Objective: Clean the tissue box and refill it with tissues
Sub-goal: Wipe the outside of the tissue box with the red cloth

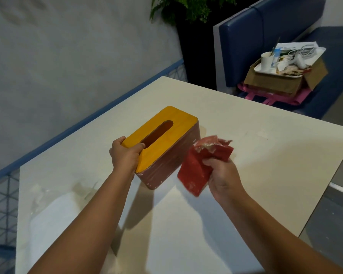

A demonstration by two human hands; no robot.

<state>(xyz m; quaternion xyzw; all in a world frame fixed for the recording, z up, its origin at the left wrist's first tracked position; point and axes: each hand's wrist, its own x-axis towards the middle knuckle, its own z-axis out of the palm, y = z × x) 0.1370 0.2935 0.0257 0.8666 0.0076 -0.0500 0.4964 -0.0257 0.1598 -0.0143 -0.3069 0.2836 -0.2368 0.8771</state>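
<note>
Left hand (125, 155): clamped on the near end of the tissue box (162, 149) — thumb round the outer corner, fingers (140, 146) over the lid with their tips at the near end of the slot.
Right hand (222, 175): closed round a bunched red cloth (202, 165), held just off the box's right side; whether cloth and box touch cannot be told.
Tissue box: sits on the table (265, 175), about the middle of it, turned at an angle with its long side running from near left to far right.
Lid (176, 123): yellow wood, seated on the box, with a long rounded slot (156, 133); the opening is dark and no tissue shows in it.
Box sides: reddish brown, smeared with whitish streaks on the near and right faces.
Red cloth: crumpled, marked with pale patches on its upper folds and lower corner.
Table: pale top with faint smudges near the box; a clear plastic packet (53, 210) with a white content lies near the left edge, well apart from the box.
Beyond the table: a blue upholstered bench (246, 46) — on its seat a cardboard box (281, 84) carrying a tray (275, 74) with a white cup (266, 60) and clutter; a pink bag (265, 97) lies under the cardboard box.
Far corner: a green plant (192, 8) in a dark planter.
</note>
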